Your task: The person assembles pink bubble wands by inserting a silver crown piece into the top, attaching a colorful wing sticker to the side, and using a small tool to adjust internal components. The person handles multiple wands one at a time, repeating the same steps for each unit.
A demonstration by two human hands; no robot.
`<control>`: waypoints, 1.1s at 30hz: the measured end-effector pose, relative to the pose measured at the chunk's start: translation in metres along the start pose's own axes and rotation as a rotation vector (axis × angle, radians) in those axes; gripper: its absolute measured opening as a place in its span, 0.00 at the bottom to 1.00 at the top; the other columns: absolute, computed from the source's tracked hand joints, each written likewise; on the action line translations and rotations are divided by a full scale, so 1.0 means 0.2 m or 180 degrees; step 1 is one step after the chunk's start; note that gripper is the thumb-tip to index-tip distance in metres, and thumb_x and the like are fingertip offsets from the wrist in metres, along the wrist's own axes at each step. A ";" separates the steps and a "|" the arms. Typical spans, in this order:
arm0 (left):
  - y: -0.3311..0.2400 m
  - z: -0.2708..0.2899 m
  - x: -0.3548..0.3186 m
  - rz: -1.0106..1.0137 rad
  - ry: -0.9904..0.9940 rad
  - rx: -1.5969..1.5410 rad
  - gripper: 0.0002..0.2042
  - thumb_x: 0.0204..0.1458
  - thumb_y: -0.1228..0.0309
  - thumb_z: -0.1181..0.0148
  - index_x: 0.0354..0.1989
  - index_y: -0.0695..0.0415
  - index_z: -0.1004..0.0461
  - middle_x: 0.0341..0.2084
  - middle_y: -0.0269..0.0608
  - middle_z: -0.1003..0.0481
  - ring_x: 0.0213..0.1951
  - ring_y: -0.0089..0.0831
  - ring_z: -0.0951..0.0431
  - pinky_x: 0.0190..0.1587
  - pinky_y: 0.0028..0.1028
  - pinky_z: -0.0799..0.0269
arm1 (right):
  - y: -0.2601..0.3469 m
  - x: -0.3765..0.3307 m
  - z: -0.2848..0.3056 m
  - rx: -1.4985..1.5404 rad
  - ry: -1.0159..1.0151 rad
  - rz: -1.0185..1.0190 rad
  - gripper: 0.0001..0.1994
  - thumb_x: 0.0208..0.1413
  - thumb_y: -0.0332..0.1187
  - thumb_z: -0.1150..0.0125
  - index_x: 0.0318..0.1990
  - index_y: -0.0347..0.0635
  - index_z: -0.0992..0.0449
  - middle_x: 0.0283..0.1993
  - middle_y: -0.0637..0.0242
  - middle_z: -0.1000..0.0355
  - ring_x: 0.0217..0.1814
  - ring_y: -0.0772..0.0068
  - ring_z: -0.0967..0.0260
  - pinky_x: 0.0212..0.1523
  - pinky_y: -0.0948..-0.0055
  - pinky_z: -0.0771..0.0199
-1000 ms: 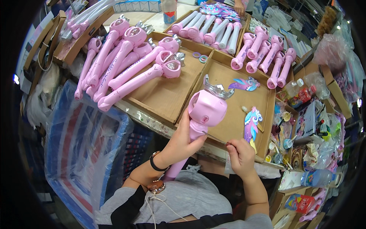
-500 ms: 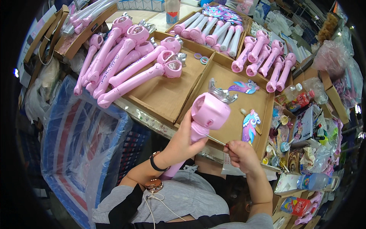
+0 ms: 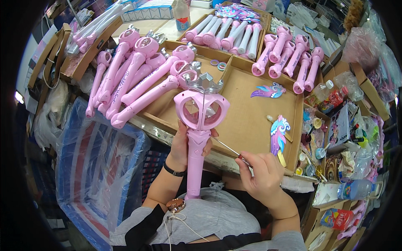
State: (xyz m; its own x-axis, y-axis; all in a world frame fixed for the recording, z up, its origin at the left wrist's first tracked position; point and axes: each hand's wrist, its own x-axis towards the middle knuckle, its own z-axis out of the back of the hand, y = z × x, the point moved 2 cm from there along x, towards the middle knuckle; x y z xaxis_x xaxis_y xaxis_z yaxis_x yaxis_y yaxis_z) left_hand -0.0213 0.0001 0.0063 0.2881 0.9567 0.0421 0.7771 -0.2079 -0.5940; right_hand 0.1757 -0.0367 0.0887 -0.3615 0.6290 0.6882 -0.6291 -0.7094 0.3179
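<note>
A pink toy wand (image 3: 196, 165) stands upright in front of me, its handle wrapped by the fingers of my left hand (image 3: 180, 146). On top are a hollow round head with heart-shaped openings and a silver crown (image 3: 205, 83). The wand's lower end is against my grey shirt. My right hand (image 3: 264, 175) is closed around the handle of a thin screwdriver (image 3: 227, 146), whose shaft points left to the neck of the wand. Whether the tip touches it, I cannot tell. Beyond my right hand, two purple and blue wing pieces (image 3: 270, 90) lie in a cardboard tray (image 3: 243, 113).
Several crowned wands (image 3: 136, 75) are piled on the left. More pink handles (image 3: 289, 56) lean on the tray's far right edge, and white-and-pink tubes (image 3: 226, 33) fill a box behind. A plastic-lined blue crate (image 3: 100, 167) stands at left; bottles and small pots (image 3: 317, 123) crowd the right.
The wand has turned upright and swung left, its head now showing the heart-shaped openings. My left hand has shifted left with it. The screwdriver stays in my right hand, pointing at the neck.
</note>
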 end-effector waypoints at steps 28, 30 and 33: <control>-0.02 -0.12 -0.07 -0.0533 -0.0386 0.1844 0.33 0.53 0.68 0.42 0.62 0.56 0.56 0.44 0.43 0.34 0.37 0.28 0.27 0.37 0.29 0.26 | -0.16 -0.10 -0.08 0.1481 0.0398 -0.1830 0.05 0.47 0.26 0.37 0.31 0.38 0.27 0.24 0.63 0.29 0.23 0.66 0.29 0.23 0.73 0.32; -0.02 -0.12 -0.07 -0.0362 -0.0389 0.1560 0.34 0.52 0.68 0.41 0.63 0.55 0.57 0.45 0.43 0.34 0.38 0.28 0.27 0.37 0.29 0.26 | -0.15 -0.10 -0.07 0.1079 0.0315 -0.1306 0.05 0.47 0.26 0.37 0.32 0.39 0.27 0.24 0.63 0.29 0.24 0.67 0.29 0.23 0.73 0.32; -0.03 -0.12 -0.06 -0.0349 -0.0356 0.1459 0.34 0.52 0.68 0.41 0.62 0.55 0.57 0.45 0.44 0.34 0.37 0.28 0.26 0.37 0.31 0.26 | -0.16 -0.10 -0.07 0.0926 0.0359 -0.0969 0.07 0.46 0.26 0.37 0.33 0.40 0.27 0.25 0.63 0.30 0.23 0.66 0.29 0.22 0.73 0.32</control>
State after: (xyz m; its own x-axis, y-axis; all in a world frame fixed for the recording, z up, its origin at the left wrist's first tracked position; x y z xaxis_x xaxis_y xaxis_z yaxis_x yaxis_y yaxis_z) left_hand -0.0154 -0.0154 0.0282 0.1366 0.9892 0.0525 0.4658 -0.0174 -0.8847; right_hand 0.1926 -0.0220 0.0559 -0.2726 0.8427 0.4643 -0.5043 -0.5361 0.6769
